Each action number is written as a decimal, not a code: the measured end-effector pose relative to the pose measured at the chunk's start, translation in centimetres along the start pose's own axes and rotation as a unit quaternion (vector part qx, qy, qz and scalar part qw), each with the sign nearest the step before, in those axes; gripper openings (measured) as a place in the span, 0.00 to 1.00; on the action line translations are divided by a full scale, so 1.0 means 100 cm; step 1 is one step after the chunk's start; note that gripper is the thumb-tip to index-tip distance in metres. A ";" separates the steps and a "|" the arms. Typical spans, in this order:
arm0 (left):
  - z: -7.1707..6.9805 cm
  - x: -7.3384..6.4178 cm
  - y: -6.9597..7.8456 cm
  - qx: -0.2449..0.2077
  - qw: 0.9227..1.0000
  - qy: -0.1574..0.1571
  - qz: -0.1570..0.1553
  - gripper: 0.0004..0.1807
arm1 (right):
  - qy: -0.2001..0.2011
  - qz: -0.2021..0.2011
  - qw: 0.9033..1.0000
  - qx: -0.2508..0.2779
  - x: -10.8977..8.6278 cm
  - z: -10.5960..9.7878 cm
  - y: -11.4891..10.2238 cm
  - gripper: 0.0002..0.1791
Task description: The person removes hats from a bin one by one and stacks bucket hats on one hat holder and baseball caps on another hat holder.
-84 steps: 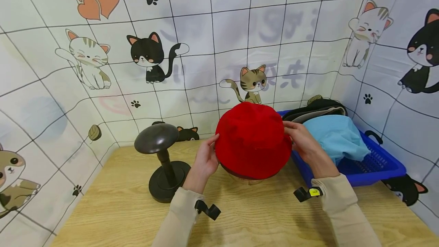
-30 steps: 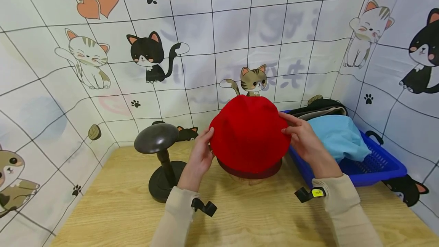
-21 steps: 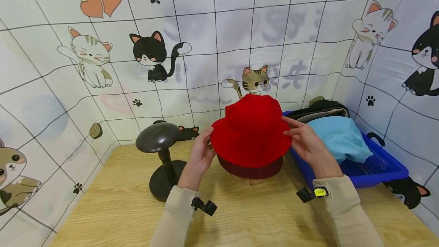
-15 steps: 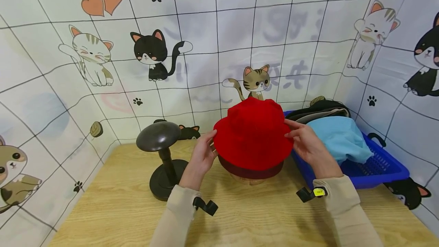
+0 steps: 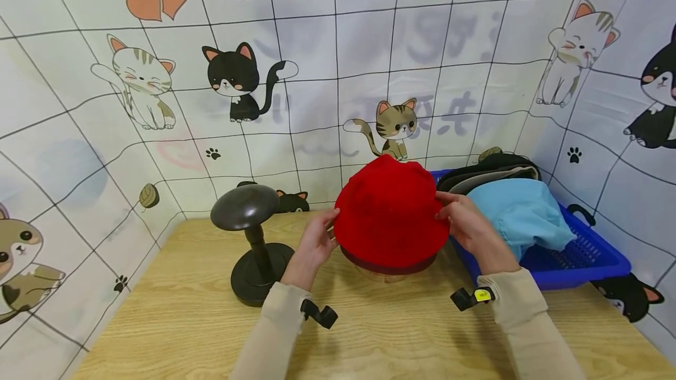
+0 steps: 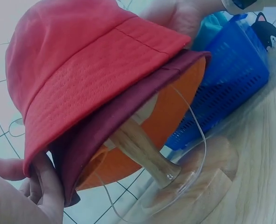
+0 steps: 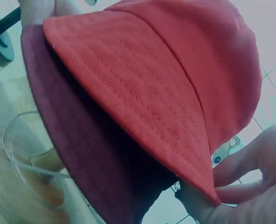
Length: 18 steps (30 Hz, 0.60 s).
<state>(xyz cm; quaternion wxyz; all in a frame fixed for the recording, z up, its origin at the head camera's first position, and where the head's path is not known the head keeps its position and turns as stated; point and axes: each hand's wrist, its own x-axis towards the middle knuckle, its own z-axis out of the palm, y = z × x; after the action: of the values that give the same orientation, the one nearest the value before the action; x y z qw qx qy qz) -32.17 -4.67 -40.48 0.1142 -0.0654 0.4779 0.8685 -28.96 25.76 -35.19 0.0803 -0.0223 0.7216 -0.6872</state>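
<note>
A red bucket hat (image 5: 391, 210) sits over a maroon hat (image 6: 98, 140), whose brim shows below the red one and whose underside is orange. Both are on a wooden stand (image 6: 142, 151) that is mostly hidden in the head view. My left hand (image 5: 315, 243) pinches the left edge of the red brim, fingers beneath it. On the opposite side, my right hand (image 5: 472, 230) holds the brim between thumb and fingers. In the right wrist view, a dark gap separates the two brims. A thin clear cord (image 6: 204, 144) hangs below the hats.
To the left stands a dark hat stand (image 5: 245, 207) with a round top and base, bare of any hat. A blue basket (image 5: 586, 268) at the right holds a light blue hat (image 5: 520, 210) and black headwear (image 5: 488, 166). All rest on a wooden table (image 5: 380, 333).
The red hat was raised and tilted about a second ago, with more maroon brim showing. Now it has come down over the maroon hat, both hands lowering with it.
</note>
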 end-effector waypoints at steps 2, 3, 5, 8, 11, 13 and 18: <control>0.000 0.002 -0.002 0.009 1.000 0.003 0.000 0.07 | 0.002 -0.011 0.999 -0.034 -0.001 0.002 0.000 0.41; 0.000 0.002 -0.002 0.015 1.000 0.004 0.001 0.07 | 0.005 -0.016 0.999 -0.051 -0.001 0.003 0.000 0.41; 0.000 0.003 -0.003 0.022 1.000 0.006 0.002 0.08 | 0.014 -0.026 0.996 -0.081 -0.002 0.005 -0.001 0.39; 0.001 0.004 -0.004 0.029 1.000 0.008 0.001 0.08 | 0.025 -0.031 0.993 -0.109 -0.002 0.008 -0.001 0.38; 0.002 0.004 -0.004 0.036 0.999 0.011 -0.002 0.10 | 0.028 -0.028 0.992 -0.117 -0.001 0.010 -0.001 0.38; 0.002 0.003 -0.004 0.040 0.999 0.015 -0.002 0.11 | 0.029 -0.023 0.992 -0.120 -0.001 0.011 0.000 0.38; 0.001 -0.002 -0.003 0.047 0.998 0.039 0.007 0.12 | 0.023 -0.015 0.989 -0.144 -0.003 0.009 -0.001 0.39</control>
<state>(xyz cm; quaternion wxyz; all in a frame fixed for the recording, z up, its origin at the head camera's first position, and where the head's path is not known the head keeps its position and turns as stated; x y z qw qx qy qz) -31.89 -4.44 -40.61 0.0927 -0.0904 0.5228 0.8426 -28.57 24.86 -35.14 0.0496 -0.0285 0.8141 -0.5779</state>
